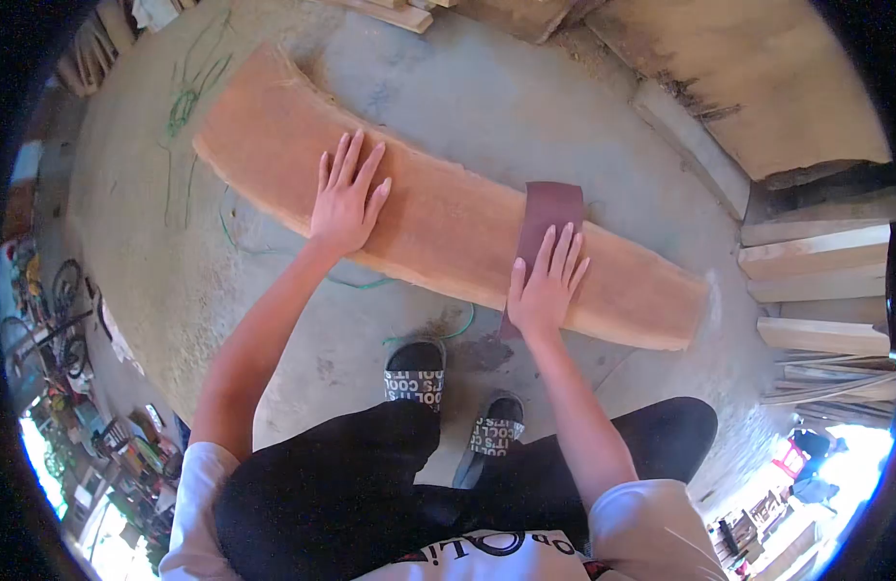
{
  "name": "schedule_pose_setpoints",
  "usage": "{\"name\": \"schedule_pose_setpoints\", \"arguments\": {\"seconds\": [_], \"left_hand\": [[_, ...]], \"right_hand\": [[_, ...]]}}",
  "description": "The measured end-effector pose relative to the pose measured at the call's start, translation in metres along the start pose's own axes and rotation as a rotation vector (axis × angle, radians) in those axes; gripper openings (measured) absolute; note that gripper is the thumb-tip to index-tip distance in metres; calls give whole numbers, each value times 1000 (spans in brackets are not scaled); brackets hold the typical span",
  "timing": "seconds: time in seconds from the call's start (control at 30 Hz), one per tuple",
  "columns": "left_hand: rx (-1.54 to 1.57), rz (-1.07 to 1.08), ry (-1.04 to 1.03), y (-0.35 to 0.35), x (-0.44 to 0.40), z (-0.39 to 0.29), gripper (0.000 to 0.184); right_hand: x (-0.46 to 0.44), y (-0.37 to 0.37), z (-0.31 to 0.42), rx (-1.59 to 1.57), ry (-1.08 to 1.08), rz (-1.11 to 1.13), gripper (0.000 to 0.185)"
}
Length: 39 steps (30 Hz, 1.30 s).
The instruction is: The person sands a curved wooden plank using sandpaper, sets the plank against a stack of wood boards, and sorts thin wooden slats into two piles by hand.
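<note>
Left hand (345,207) and right hand (545,292) lie palm down.

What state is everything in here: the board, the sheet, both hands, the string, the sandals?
Wooden board: lying flat, edges uneven.
Brown sheet: unfolded, laid across the board.
Left hand: open, palm down on the board.
Right hand: open, palm down on the sheet.
Green string: loose, partly tangled.
Sandals: worn.

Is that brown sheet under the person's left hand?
No, the brown sheet lies under the right hand, while the left hand rests directly on the wooden plank.
</note>
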<state>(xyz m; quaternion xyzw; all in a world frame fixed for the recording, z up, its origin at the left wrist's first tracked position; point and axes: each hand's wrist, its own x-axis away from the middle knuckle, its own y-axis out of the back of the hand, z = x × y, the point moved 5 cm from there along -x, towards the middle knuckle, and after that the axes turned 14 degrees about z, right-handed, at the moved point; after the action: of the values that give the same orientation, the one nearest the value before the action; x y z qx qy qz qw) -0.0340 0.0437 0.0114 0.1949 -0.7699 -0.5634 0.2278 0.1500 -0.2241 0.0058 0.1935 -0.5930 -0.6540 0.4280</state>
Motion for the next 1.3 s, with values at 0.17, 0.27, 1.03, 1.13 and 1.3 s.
{"name": "schedule_pose_setpoints", "arguments": {"seconds": [0.17,0.27,1.03,1.13,1.3], "left_hand": [[-20,7,0,2,-1,-1,60],[-5,-17,-25,3,0,1,60],[9,11,160,-15,32,-38,83],[-126,-60,276,7,11,54,85],[-165,-140,512,40,-15,230,83]], "right_hand": [[-27,-10,77,-49,-161,-75,72],[-44,-17,157,-178,204,-48,71],[-56,17,31,110,516,160,67],[-43,13,5,173,516,216,69],[-39,12,7,164,506,216,70]]}}
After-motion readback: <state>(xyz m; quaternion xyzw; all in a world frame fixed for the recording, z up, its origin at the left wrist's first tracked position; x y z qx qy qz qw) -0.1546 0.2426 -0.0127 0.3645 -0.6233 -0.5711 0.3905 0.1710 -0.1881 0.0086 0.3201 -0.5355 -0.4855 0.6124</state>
